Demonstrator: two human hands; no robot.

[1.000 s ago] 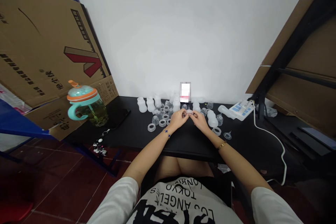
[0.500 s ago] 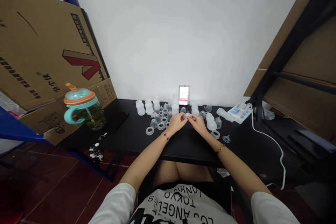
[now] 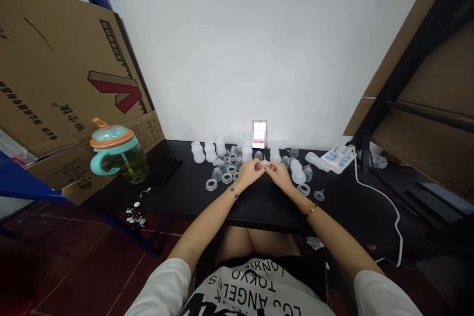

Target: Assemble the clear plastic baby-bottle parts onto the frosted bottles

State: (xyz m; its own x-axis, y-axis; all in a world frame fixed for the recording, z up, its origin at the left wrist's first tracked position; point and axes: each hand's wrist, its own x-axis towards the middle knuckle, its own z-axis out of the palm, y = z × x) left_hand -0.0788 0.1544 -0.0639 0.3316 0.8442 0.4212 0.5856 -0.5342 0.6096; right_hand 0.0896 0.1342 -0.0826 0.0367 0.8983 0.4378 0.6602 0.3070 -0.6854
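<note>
My left hand (image 3: 251,172) and my right hand (image 3: 278,174) meet over the middle of the black table, closed on a bottle collar with a nipple (image 3: 265,162). The clear nipple tip points up out of the ring. Left of my hands lie several loose white collar rings (image 3: 211,184) and clear domed caps (image 3: 217,174). To the right, a white bottle (image 3: 297,172) leans over beside another clear cap (image 3: 307,173). A ring (image 3: 304,189) and a loose clear nipple (image 3: 319,195) lie nearer the right forearm.
Several white bottles (image 3: 198,152) stand along the wall, near a lit phone screen (image 3: 259,134). A teal-handled jug (image 3: 118,153) stands at the left by a cardboard box (image 3: 66,69). On the right are a power strip (image 3: 338,159), its white cable (image 3: 385,202) and a dark shelf frame.
Almost nothing differs. Both hands stay at the same spot on the collar, with only a very slight shift of the fingers.
</note>
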